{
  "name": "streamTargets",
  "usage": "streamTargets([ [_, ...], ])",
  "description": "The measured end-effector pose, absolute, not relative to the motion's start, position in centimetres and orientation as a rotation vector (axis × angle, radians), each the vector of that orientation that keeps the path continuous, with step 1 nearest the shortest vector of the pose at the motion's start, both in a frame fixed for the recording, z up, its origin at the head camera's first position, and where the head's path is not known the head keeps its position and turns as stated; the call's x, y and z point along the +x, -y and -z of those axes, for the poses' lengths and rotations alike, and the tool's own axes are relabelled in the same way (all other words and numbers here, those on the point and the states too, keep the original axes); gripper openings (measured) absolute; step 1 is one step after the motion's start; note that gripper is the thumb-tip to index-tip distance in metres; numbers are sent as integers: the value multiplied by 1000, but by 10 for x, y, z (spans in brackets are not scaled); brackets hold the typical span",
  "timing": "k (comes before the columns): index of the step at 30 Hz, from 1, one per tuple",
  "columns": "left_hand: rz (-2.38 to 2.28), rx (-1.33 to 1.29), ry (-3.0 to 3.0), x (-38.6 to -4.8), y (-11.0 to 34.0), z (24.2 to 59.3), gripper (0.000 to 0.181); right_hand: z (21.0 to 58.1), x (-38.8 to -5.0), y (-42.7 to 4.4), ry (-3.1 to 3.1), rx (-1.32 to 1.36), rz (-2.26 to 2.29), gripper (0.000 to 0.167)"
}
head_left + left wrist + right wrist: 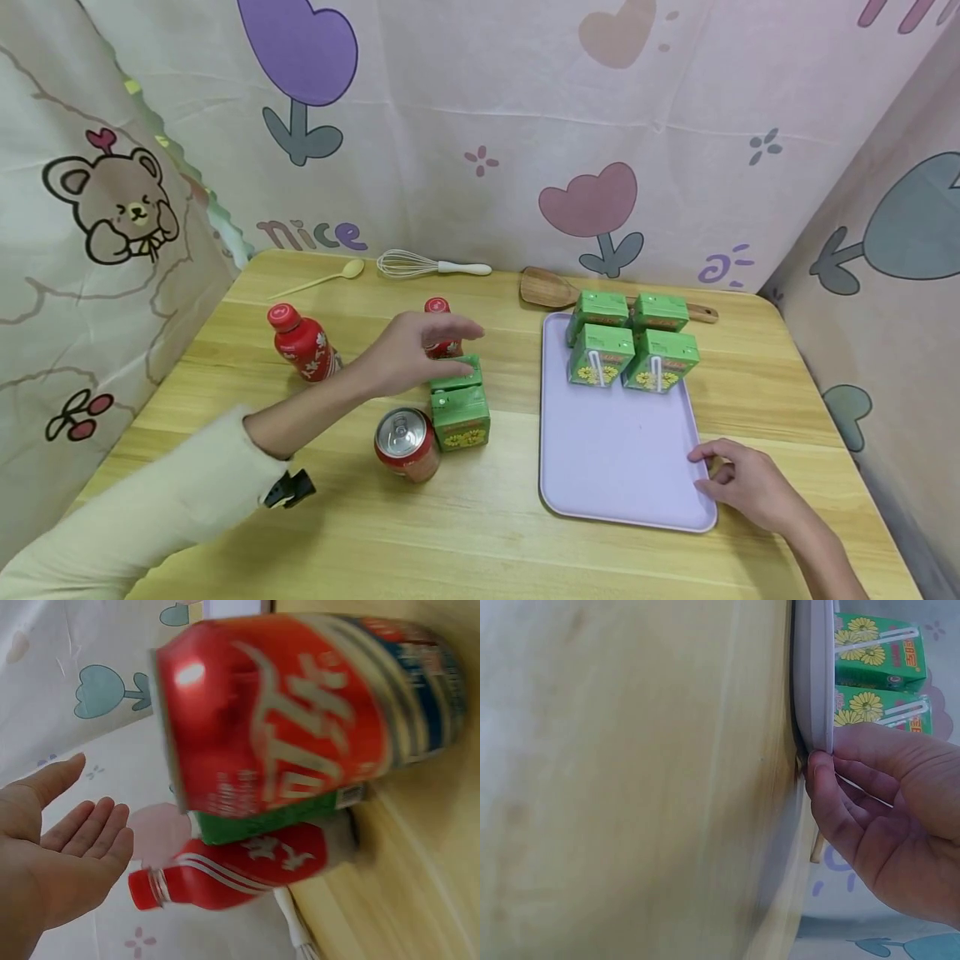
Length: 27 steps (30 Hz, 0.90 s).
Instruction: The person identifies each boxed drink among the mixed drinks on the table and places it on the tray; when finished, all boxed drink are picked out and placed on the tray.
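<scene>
My left hand (408, 354) hovers above two green juice boxes (461, 417), thumb and fingers apart with nothing between them. Beside those boxes stands a red soda can (407, 444); it looms large in the left wrist view (300, 712). A small red bottle (438, 307) is partly hidden behind the hand. At the right, my right hand (753, 483) pinches the edge of a lilac tray (615, 467) between thumb and fingers, as the right wrist view shows. Several green juice boxes (600, 357) stand at the tray's far end, straws facing me.
Another red bottle (303, 343) stands at the left of the wooden table. Along the back lie a yellow spoon (318, 280), a white-handled whisk (431, 266) and a wooden spatula (549, 288), its handle partly behind the boxes. Printed cloth hangs behind and at both sides.
</scene>
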State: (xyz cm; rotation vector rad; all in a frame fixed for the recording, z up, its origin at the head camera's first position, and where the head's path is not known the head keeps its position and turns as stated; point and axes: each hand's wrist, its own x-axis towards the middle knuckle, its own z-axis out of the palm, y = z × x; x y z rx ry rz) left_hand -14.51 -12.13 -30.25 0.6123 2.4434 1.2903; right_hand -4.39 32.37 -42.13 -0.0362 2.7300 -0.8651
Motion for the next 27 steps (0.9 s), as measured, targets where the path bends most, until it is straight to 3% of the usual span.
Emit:
streamTargets([
  [16, -1155, 434, -2632, -128, 150, 333, 43, 423, -45, -325, -2740, -45, 860, 30],
  [27, -1125, 485, -2651, -132, 153, 346, 42, 423, -45, -324, -2730, -34, 858, 29],
])
